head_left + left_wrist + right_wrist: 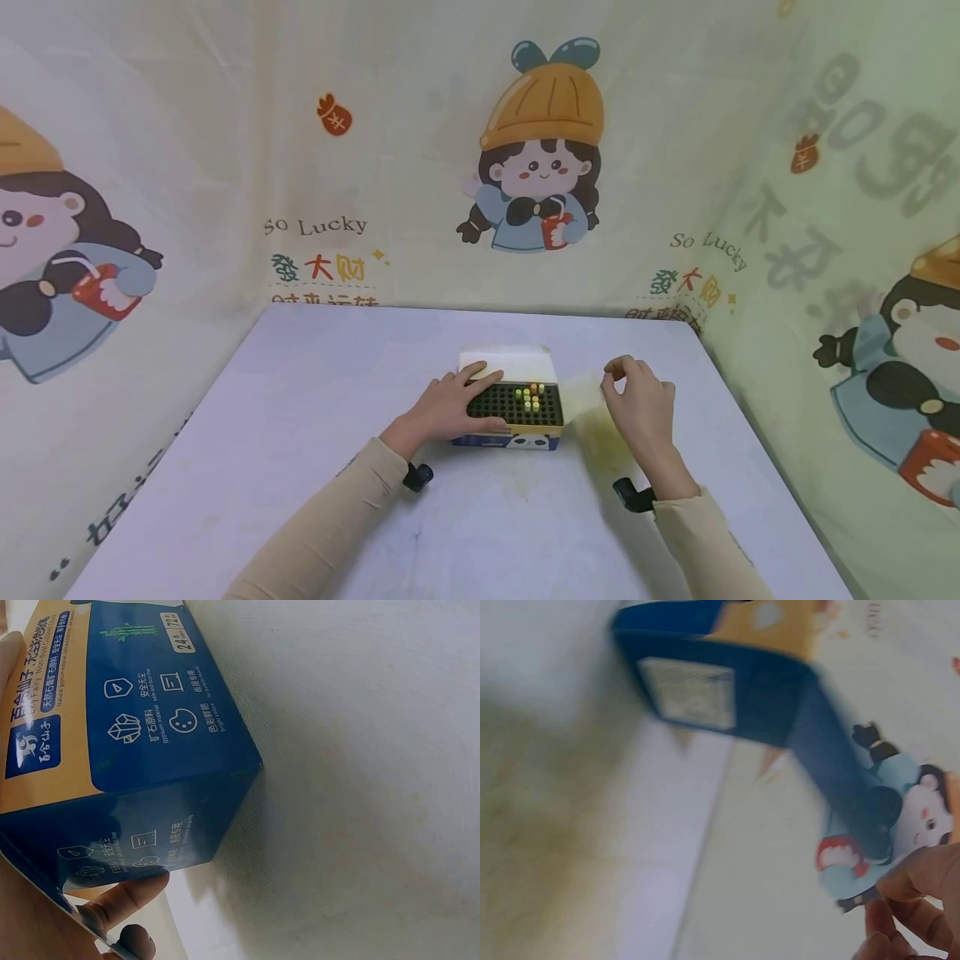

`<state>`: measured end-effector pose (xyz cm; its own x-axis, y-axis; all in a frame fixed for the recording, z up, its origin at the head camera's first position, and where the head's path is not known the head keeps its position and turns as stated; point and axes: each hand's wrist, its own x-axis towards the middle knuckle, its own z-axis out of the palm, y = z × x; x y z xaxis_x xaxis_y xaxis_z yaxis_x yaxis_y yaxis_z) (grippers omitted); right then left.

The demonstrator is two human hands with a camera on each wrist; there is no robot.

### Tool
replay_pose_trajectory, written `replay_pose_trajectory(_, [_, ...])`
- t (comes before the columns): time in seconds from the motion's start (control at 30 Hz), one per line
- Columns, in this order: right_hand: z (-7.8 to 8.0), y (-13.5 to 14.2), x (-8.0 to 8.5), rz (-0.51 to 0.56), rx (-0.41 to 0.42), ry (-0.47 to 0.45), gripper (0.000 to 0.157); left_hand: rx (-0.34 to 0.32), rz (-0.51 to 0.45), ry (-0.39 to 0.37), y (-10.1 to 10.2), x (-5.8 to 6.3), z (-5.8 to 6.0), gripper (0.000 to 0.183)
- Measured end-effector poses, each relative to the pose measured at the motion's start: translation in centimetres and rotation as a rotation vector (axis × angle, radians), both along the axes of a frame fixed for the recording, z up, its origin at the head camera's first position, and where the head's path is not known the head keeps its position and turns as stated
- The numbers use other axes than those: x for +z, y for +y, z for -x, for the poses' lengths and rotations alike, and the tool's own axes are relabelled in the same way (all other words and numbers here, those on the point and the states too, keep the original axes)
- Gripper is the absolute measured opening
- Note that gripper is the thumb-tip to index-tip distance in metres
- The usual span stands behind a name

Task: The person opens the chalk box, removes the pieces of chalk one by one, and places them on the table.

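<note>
An open chalk box (510, 438), blue and yellow with a panda on its front, stands on the table with its lid raised at the back. Several chalk sticks (531, 400), yellow-green and orange, show their ends in the black holed tray (491, 406). My left hand (453, 406) grips the box's left part, thumb along the front edge and fingers spread over the tray toward the lid (517, 364). In the left wrist view, fingertips (135, 900) show past the box's side. To the right of the box, my raised right hand (641, 408) has thumb and forefinger curled together, with nothing visible between them.
A white table (337, 375) carries the box. The tabletop has a yellowish patch (603, 442) between the box and my right hand. Cartoon-printed cloth (420, 167) hangs behind and at both sides.
</note>
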<state>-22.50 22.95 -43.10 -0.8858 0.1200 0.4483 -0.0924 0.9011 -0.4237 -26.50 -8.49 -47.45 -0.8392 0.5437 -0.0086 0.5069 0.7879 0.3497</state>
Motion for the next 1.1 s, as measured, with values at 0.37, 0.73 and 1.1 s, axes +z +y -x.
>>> replay_pose_trajectory(0.37, [0.4,-5.3,-1.0,-0.121,0.118,-0.008,0.005,0.007,0.003,0.004,0.2,-0.1,0.1,0.09])
replay_pose_trajectory(0.73, [1.1,-7.1,-2.8,-0.166,0.088,-0.151,0.012,0.005,0.002,0.009,0.5,0.0,0.2,0.09])
replay_pose_trajectory(1.1, [2.2,-7.8,-2.6,-0.174,0.109,-0.232,0.016,0.005,0.016,0.018,0.0,-0.1,0.5,0.09])
